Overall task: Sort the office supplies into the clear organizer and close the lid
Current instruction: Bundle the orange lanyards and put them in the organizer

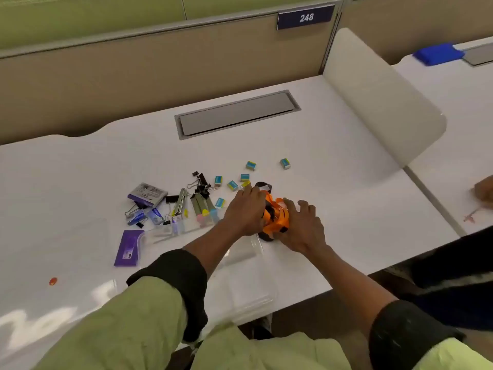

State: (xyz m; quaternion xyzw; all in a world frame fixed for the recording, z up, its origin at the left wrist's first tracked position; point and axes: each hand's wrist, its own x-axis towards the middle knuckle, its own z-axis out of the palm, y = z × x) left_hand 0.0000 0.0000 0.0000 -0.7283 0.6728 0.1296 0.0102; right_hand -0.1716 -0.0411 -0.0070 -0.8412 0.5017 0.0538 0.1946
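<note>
Office supplies lie strewn across the white desk (354, 198), none plainly sorted yet: black binder clips (201, 186), small blue-and-yellow blocks (251, 165) and a flat purple box (129, 248). Both hands are busy with the orange tool (277, 218), which sits on the desk at the far edge of the clear organizer (246, 251); what kind of tool it is cannot be told. The left hand (243, 212) wraps its curled fingers over the tool's left side, while the right hand (302, 227) lies against the right side with fingers spread, more steadying than gripping. The tool looks like hard moulded plastic, rigid and probably the heaviest piece here, so it is best taken by its broad flanks, as now. The clips and blocks seem light and stiff, and should suit a fingertip pinch. The organizer is transparent and hard to make out, so its walls are likely easy to knock.
</note>
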